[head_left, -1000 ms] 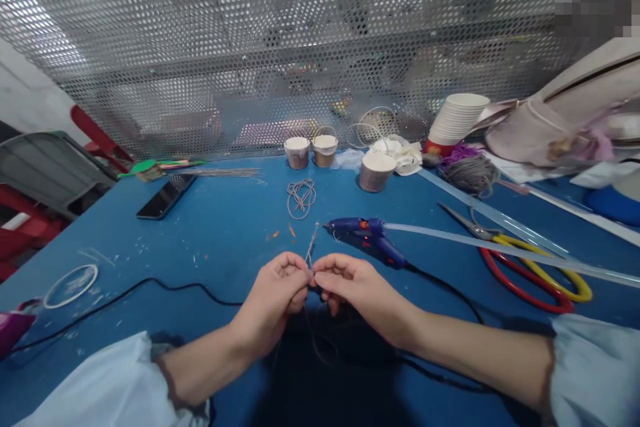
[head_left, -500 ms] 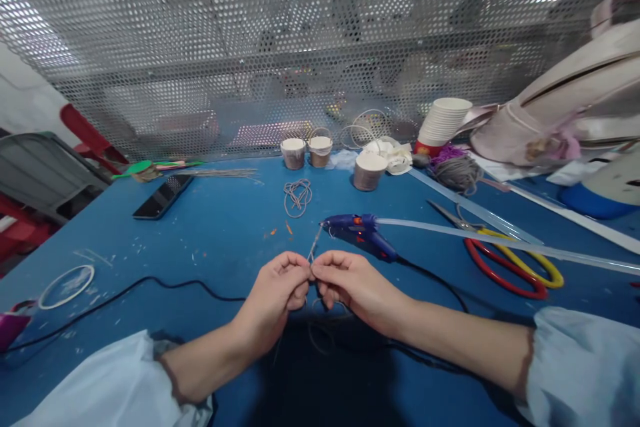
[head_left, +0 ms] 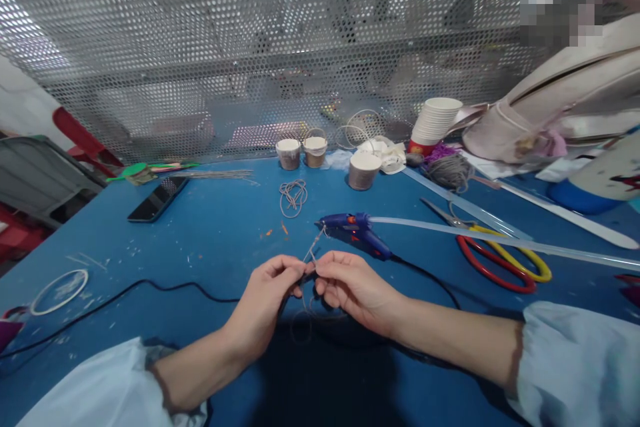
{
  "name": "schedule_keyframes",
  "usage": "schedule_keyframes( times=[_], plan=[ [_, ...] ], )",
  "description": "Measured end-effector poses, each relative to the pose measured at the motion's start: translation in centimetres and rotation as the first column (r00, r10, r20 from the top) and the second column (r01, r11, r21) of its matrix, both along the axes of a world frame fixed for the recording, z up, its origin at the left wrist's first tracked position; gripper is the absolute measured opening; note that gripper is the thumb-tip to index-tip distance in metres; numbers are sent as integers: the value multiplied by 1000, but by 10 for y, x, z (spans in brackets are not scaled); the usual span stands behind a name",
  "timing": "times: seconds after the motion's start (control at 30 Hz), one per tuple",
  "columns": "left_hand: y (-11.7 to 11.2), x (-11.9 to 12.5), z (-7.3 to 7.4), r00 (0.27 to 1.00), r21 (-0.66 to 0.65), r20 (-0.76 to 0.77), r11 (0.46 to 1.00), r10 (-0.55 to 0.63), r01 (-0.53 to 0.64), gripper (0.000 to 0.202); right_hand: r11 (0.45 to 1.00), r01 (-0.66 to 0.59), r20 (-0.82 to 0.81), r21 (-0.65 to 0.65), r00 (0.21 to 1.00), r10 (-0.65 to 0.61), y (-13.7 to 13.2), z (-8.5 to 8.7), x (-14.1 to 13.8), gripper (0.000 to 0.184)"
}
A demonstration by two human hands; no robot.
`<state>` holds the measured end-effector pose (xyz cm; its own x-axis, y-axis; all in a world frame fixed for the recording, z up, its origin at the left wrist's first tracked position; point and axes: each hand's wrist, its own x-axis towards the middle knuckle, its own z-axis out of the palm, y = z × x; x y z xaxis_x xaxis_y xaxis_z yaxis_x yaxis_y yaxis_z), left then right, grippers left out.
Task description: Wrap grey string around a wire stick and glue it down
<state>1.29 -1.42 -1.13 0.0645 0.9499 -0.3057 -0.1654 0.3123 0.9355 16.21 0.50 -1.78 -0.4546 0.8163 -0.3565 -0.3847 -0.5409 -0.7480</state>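
Close together near the table's front edge, both hands pinch a thin grey cord (head_left: 313, 245). My left hand (head_left: 273, 297) is closed on one strand, thumb against forefinger. A short way to its right, my right hand (head_left: 353, 290) pinches another strand. Beyond the fingertips the strands join in a twisted length that runs up toward the nozzle of a blue glue gun (head_left: 357, 230); whether it touches the nozzle I cannot tell. Loose loops of cord hang below the hands. A tangled bundle of similar cord (head_left: 293, 197) lies farther back on the table.
Scissors (head_left: 493, 250) with red and yellow handles lie at right, beside long clear glue sticks (head_left: 465, 204). Small wrapped cups (head_left: 364, 170), stacked paper cups (head_left: 436, 122) and grey yarn (head_left: 450, 170) stand behind. A phone (head_left: 159, 198), a white ring (head_left: 59, 292) and a black cable (head_left: 190, 286) are at left.
My hands have drawn slightly apart, and the two strands between them now spread in a small fork. The whole view has shifted slightly.
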Motion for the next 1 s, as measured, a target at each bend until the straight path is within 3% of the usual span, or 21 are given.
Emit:
schedule_keyframes(
  times=[0.2,0.37,0.53,1.0],
  plan=[
    [-2,-1,4,999,-36,-6,999,-33,33,18,998,35,-23,-48,999,-36,2,-1,1,13],
    [-2,0,7,995,-103,93,993,-42,52,23,995,-10,-115,-97,993,-1,2,0,2,17],
    [0,-2,6,981,-102,195,994,-17,37,17,996,-46,-128,-76,991,36,0,2,2,20],
    [1,-4,1,957,-119,284,988,-58,95,20,999,-23,-112,-37,994,19,1,-4,3,20]
  ],
)
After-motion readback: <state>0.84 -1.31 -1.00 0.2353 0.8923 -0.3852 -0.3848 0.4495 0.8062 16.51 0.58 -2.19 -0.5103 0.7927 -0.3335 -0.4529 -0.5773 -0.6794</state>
